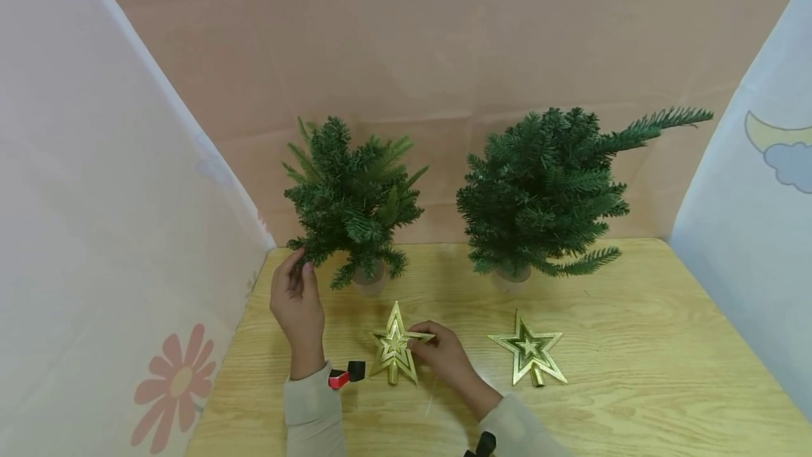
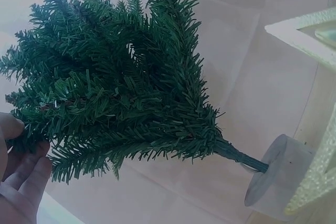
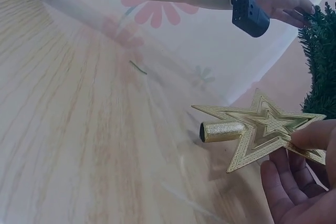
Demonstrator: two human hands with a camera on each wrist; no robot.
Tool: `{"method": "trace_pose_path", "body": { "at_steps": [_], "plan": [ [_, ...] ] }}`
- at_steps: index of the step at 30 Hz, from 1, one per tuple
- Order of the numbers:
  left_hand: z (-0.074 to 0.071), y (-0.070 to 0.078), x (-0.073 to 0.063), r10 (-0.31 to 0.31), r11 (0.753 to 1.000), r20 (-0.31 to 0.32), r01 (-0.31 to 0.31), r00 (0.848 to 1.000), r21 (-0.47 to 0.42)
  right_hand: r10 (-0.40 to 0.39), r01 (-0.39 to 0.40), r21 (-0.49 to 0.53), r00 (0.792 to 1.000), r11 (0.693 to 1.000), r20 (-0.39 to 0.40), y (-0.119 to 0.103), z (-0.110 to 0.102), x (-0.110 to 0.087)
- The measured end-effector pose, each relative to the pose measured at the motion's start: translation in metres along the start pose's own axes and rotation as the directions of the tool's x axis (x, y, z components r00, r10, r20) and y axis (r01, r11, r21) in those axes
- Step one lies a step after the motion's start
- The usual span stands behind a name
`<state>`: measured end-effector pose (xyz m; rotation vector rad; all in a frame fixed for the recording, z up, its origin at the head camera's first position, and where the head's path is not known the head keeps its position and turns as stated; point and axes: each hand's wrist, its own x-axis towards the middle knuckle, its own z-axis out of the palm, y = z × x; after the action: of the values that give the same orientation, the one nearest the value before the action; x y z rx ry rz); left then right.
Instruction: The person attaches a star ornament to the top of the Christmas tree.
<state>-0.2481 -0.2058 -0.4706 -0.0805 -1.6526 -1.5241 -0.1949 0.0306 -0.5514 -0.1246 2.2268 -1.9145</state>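
Note:
My left hand (image 1: 301, 302) pinches a lower left branch tip of the left artificial Christmas tree (image 1: 352, 192). Thumb and fingers (image 2: 35, 179) close around the green needles in the left wrist view. That tree stands on a pale round base (image 2: 278, 174). In my right hand (image 1: 444, 352) is a gold star tree topper (image 1: 395, 344), pinched by its right point between thumb and fingers. Its short hollow socket (image 3: 223, 131) faces away from the hand in the right wrist view, and the star is over the tabletop.
A second gold star topper (image 1: 528, 348) lies to the right on the wooden table (image 1: 634, 386). Behind it stands a fuller artificial tree (image 1: 539, 189), one long branch sticking out rightward. Cloth walls (image 1: 444, 41) enclose the back and sides. A green needle (image 3: 138, 67) lies on the table.

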Motion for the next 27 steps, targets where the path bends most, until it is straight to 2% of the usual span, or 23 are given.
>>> {"method": "trace_pose_path", "body": {
  "at_steps": [4, 13, 18, 23, 27],
  "plan": [
    [0.000, 0.000, -0.001, 0.001, 1.000, 0.007, -0.001, 1.000, -0.001, -0.013, 0.013, 0.021, 1.000, 1.000, 0.005, -0.012, -0.001, -0.005],
    [0.000, 0.000, -0.001, -0.017, 0.999, 0.006, 0.017, 1.000, 0.027, -0.036, 0.038, 0.062, 0.999, 0.997, -0.028, 0.001, -0.004, 0.005],
    [0.002, 0.013, 0.000, -0.025, 0.999, 0.005, 0.024, 1.000, 0.040, -0.030, 0.036, 0.110, 0.998, 0.993, -0.054, -0.007, -0.006, 0.005],
    [0.004, 0.029, 0.000, -0.023, 0.999, 0.002, 0.023, 1.000, 0.040, -0.040, 0.049, 0.101, 0.996, 0.994, -0.083, -0.015, -0.008, 0.003],
    [0.004, 0.030, 0.000, -0.022, 0.999, -0.002, 0.022, 1.000, 0.040, -0.056, 0.066, 0.112, 0.994, 0.991, -0.091, -0.019, -0.008, 0.002]
  ]
}}
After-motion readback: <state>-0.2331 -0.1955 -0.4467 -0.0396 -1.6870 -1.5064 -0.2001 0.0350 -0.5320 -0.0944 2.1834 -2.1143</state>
